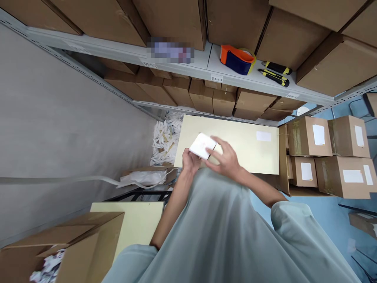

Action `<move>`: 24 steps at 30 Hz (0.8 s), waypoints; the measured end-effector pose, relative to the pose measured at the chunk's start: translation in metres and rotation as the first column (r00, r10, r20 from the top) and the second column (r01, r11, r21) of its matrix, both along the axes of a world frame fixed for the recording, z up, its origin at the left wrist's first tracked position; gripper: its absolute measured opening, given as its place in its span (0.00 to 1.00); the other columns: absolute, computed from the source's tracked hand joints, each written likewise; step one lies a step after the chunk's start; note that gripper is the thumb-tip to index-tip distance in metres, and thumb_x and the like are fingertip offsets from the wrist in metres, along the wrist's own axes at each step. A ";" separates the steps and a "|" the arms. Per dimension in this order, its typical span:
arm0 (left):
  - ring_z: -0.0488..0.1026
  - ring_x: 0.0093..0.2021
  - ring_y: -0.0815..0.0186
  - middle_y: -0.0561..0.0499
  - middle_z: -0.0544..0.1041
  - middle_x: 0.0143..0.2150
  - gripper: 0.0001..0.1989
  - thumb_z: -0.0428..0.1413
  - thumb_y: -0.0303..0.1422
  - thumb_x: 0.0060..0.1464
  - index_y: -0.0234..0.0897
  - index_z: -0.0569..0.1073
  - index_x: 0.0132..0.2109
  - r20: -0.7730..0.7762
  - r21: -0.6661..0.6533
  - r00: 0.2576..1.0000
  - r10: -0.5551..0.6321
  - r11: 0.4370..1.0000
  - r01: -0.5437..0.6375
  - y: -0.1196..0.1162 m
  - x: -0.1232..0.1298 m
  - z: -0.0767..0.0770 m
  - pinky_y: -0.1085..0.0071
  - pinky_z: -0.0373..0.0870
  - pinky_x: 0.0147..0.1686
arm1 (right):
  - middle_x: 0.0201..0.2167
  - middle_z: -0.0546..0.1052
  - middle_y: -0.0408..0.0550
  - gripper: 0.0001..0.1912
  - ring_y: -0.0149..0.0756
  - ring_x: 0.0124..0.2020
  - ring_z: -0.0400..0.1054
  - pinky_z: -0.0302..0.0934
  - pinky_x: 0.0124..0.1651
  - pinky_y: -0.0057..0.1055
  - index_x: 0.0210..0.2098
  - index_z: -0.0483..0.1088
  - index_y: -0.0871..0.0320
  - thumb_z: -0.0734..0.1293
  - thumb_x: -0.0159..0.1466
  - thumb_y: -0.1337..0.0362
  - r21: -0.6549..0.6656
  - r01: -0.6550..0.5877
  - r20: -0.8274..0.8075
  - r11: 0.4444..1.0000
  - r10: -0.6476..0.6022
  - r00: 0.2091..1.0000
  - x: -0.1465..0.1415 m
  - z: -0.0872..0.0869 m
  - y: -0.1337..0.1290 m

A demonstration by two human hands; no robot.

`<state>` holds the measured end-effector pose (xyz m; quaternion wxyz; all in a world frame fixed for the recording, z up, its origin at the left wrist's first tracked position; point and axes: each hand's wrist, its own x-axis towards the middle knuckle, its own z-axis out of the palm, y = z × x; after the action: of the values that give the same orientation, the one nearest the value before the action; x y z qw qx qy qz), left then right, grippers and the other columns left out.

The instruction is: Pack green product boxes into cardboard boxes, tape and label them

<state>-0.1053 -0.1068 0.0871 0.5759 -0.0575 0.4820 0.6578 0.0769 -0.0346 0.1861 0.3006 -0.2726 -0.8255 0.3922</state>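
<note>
A small white box [202, 145] is held between my two hands, just over the near edge of the pale yellow table [235, 133]. Its left and lower side rests in my left hand [191, 161], with the fingers partly hidden beneath it. My right hand [226, 159] grips the box from the right, some fingers at its far corner and others on its top and near edge. On the table, to the right of the hands, lies a white paper slip [263, 136].
Above the table runs a shelf [200, 59] with cartons, an orange and blue tape dispenser [238, 59] and yellow-black cutters [275, 72]. Shredded paper [166, 137] lies at left. Labelled cartons [308, 135] stand at right. An open carton [97, 243] sits at lower left.
</note>
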 end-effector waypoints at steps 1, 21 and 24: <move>0.88 0.48 0.54 0.46 0.88 0.43 0.10 0.62 0.36 0.55 0.40 0.81 0.44 0.002 -0.022 1.000 0.021 1.000 -0.021 -0.002 0.003 0.004 0.61 0.86 0.49 | 0.75 0.75 0.61 0.25 0.61 0.74 0.73 0.74 0.73 0.62 0.54 0.80 0.46 0.81 0.68 0.39 -0.040 0.066 -0.031 0.997 -0.067 0.997 -0.002 0.003 0.017; 0.67 0.33 0.67 0.56 0.69 0.33 0.15 0.77 0.34 0.55 0.37 0.84 0.46 -0.733 -0.063 0.677 -0.072 0.997 0.037 0.022 -0.039 0.067 0.71 0.67 0.37 | 0.30 0.85 0.58 0.40 0.41 0.28 0.85 0.79 0.30 0.26 0.40 0.75 0.60 0.50 0.84 0.34 -0.935 0.311 0.213 -0.173 0.427 0.878 -0.058 -0.123 0.027; 0.66 0.33 0.65 0.55 0.69 0.33 0.13 0.76 0.35 0.56 0.39 0.85 0.47 -0.748 -0.091 0.654 -0.114 0.993 0.069 0.015 -0.051 0.053 0.71 0.67 0.37 | 0.32 0.85 0.58 0.37 0.42 0.31 0.86 0.82 0.35 0.28 0.41 0.75 0.61 0.50 0.86 0.39 -0.906 0.315 0.196 -0.284 0.378 0.905 -0.063 -0.135 0.021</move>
<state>-0.1563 -0.0916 0.1405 0.3562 0.2278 0.6967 0.5795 0.0142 -0.0135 0.0513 -0.2403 -0.4542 -0.2192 0.8294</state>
